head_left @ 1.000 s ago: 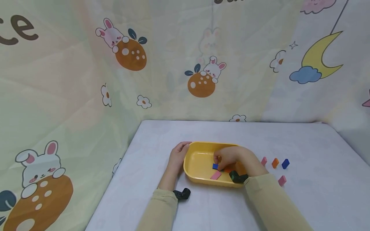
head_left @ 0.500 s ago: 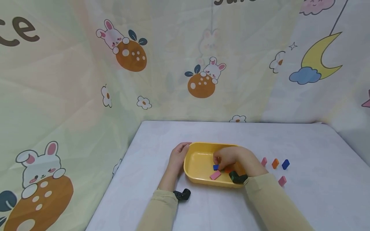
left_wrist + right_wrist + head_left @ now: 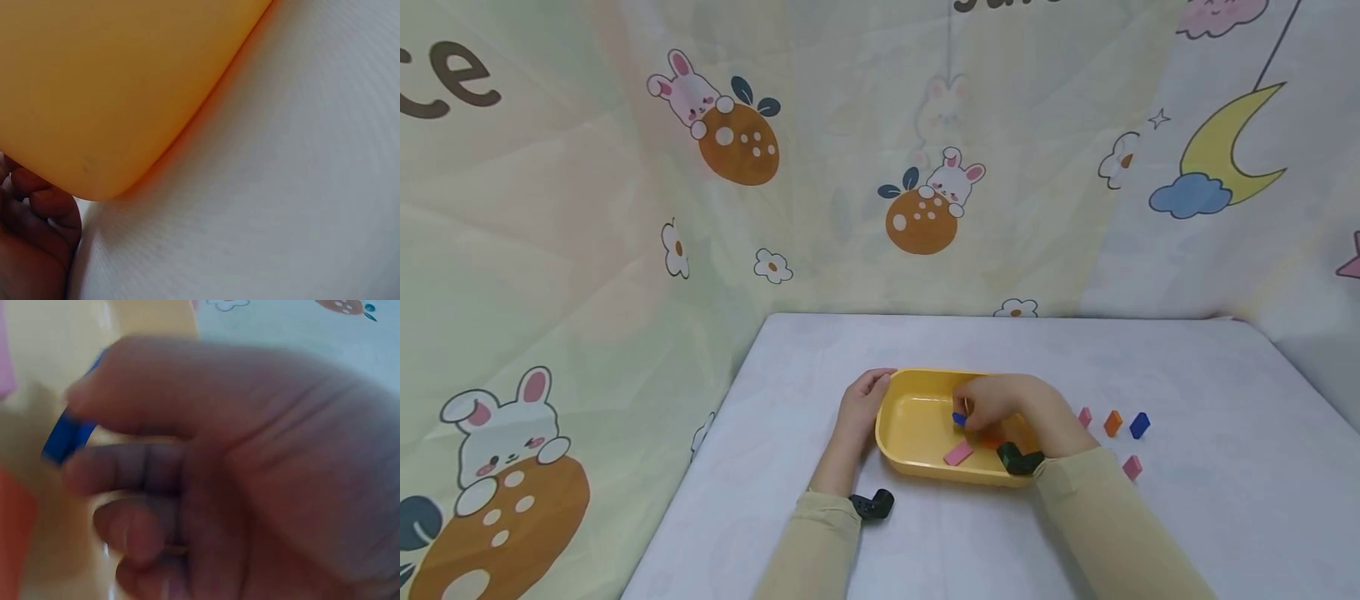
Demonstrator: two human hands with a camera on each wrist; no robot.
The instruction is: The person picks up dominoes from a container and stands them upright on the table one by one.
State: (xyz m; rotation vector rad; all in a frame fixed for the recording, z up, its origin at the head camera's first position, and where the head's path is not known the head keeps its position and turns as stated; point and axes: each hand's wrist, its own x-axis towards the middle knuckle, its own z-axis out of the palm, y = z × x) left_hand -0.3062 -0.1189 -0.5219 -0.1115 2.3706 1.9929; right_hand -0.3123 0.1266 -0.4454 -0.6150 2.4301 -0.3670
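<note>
A shallow yellow tray [image 3: 917, 471] sits on the white-covered table. My left hand [image 3: 859, 408] holds its left end; in the left wrist view, bent fingers [image 3: 53, 203] lie against the outside of the tray wall. Over the tray, my right hand [image 3: 996, 400] pinches a small blue block [image 3: 959, 419] between thumb and finger. The right wrist view has this blue block [image 3: 65, 437] jutting out past the fingertips. On the tray floor lie a pink block [image 3: 958, 452] and an orange block [image 3: 991, 440], the orange one partly hidden beneath the right hand.
To the right of the tray, several blocks stand on the table: a pink block [image 3: 1085, 417], an orange block [image 3: 1113, 423], a blue block [image 3: 1139, 426] and another pink block [image 3: 1132, 467]. A printed cloth [image 3: 835, 167] hangs behind the table.
The blue block has risen off the tray floor in my right hand's pinch, and that hand has lifted slightly. My left hand keeps its place at the tray.
</note>
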